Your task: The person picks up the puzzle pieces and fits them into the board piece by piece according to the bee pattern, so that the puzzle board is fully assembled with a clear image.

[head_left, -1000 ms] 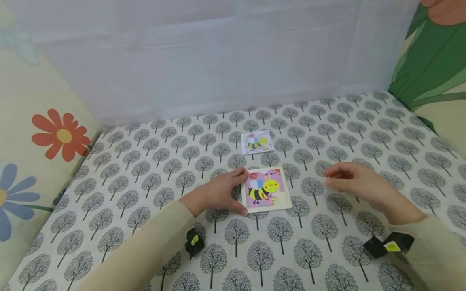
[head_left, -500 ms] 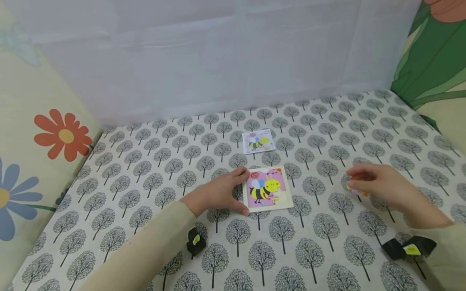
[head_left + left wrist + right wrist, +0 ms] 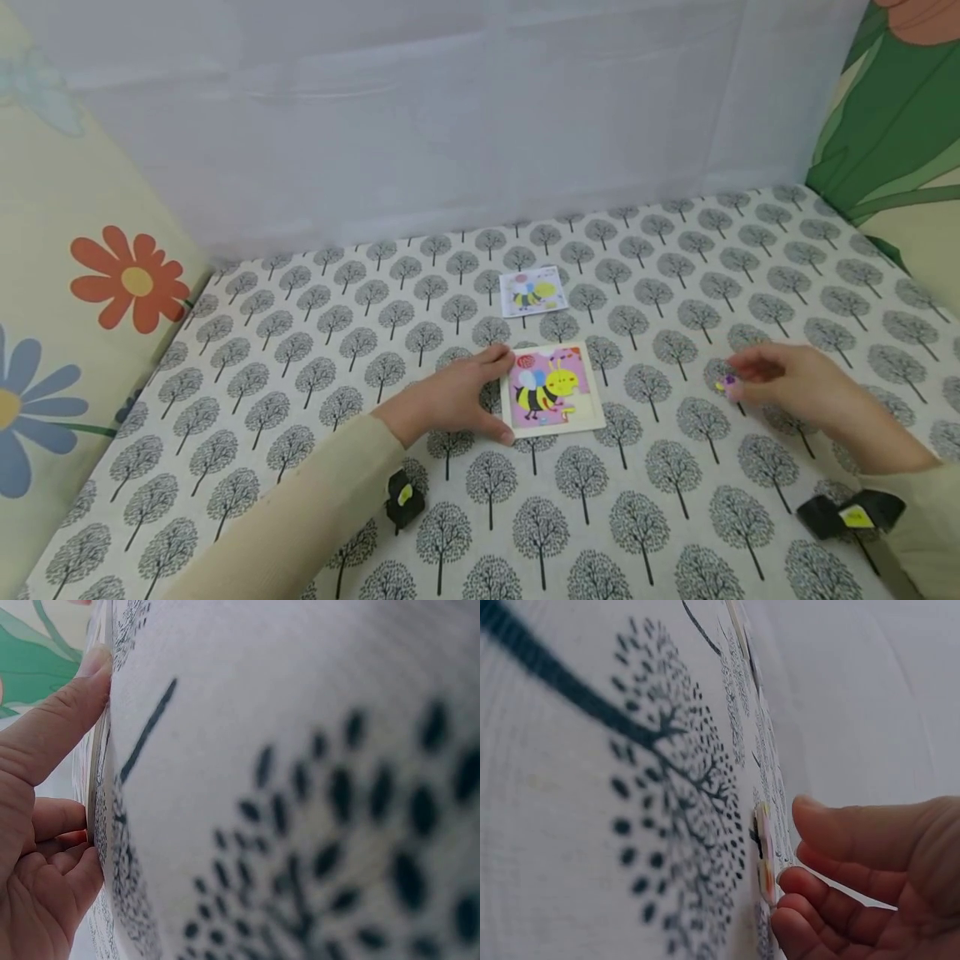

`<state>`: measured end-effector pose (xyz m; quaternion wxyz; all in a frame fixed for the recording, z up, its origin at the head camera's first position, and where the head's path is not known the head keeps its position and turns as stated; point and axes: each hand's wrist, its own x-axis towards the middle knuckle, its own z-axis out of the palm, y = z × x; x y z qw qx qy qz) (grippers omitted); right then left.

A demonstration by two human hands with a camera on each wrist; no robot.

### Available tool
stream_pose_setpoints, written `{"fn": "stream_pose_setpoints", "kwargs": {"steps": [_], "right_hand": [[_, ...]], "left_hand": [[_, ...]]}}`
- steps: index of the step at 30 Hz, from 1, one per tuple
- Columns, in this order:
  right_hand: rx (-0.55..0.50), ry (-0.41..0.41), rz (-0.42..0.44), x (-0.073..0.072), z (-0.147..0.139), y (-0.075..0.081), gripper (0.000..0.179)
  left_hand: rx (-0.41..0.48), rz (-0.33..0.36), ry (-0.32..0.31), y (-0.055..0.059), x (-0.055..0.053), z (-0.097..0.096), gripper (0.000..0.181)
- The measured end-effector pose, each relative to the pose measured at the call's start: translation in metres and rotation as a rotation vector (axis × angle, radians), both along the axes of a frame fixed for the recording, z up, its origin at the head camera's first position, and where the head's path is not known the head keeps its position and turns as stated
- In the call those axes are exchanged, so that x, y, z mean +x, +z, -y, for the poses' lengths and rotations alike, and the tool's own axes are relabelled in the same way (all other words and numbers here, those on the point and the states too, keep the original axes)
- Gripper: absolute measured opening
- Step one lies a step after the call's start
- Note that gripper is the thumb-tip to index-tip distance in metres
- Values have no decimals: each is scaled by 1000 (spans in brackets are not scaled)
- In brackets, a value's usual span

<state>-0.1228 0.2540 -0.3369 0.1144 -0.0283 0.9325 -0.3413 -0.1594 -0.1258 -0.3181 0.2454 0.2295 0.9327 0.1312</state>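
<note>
My left hand [image 3: 457, 396] grips the left side of a square puzzle board [image 3: 596, 396], thumb at its near corner and fingers at the far one. Its picture is a yellow and black bee on pink, with a pale bare patch at the lower right. The left wrist view shows the thumb and curled fingers at the board's thin edge. To the right of the board, my right hand [image 3: 795, 387] has thumb and fingers curled round a small colourful puzzle piece [image 3: 726, 382], partly hidden in the head view. In the right wrist view the puzzle piece [image 3: 765, 862] appears edge-on, close to the tablecloth.
Behind the board lies a card [image 3: 533, 292] with a paler print of the same bee. A tree-patterned cloth [image 3: 390, 317] covers the table. White sheeting [image 3: 412, 125] hangs at the back, and flower-printed panels [image 3: 97, 183] stand at the sides.
The right hand has moved right, away from the board; over the last half second it has shifted only slightly, its fingers now covering more of the piece. The left hand has stayed at the board.
</note>
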Motion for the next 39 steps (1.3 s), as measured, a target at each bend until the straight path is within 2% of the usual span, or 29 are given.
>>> {"fn": "stream_pose_setpoints", "kwargs": {"steps": [6, 12, 26, 34, 39], "right_hand": [[32, 0, -14, -2, 1, -3, 54], [81, 33, -17, -4, 1, -4, 46], [158, 65, 21, -14, 9, 5, 27], [185, 77, 58, -14, 11, 10, 28], [172, 60, 14, -9, 9, 10, 23]], "left_hand": [[6, -8, -6, -1, 0, 0, 108], [7, -11, -10, -1, 0, -1, 108], [4, -10, -12, 1, -1, -1, 108], [6, -12, -16, 0, -2, 0, 108], [14, -7, -10, -1, -1, 0, 108]]}}
